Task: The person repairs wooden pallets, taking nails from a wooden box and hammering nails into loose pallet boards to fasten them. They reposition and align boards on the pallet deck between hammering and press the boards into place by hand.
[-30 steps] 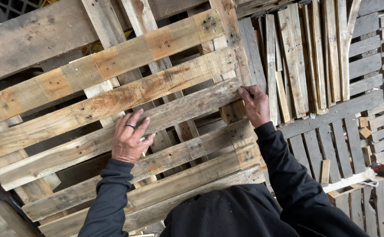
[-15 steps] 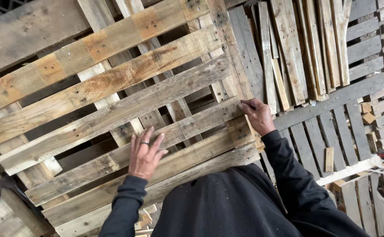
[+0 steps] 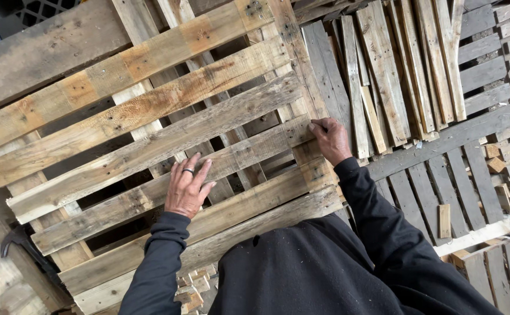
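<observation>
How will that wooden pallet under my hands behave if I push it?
The pallet is probably stiff and heavy, being many nailed boards. Its rough, weathered wood likely grips rather than slides. With the left hand flat and the right hand at its edge, it may tip.

Nothing like that here, honestly: no packages, labels, signs or screens anywhere in the shot.
</observation>
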Motion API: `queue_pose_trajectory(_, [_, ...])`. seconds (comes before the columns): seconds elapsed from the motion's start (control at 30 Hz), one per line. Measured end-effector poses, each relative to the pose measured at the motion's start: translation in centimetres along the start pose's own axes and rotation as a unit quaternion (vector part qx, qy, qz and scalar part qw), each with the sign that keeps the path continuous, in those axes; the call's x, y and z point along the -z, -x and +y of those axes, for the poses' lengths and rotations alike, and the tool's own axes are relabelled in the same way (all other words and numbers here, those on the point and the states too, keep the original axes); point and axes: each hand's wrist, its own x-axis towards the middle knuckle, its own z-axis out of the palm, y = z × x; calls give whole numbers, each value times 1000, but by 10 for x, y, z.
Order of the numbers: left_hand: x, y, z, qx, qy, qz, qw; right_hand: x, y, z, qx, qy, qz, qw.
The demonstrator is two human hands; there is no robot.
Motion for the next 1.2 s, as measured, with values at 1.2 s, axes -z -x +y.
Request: queue_pose_trajectory(1.2, [-35,75,68,-91,61,-60,992,14,135,70,-74,-22,30,997])
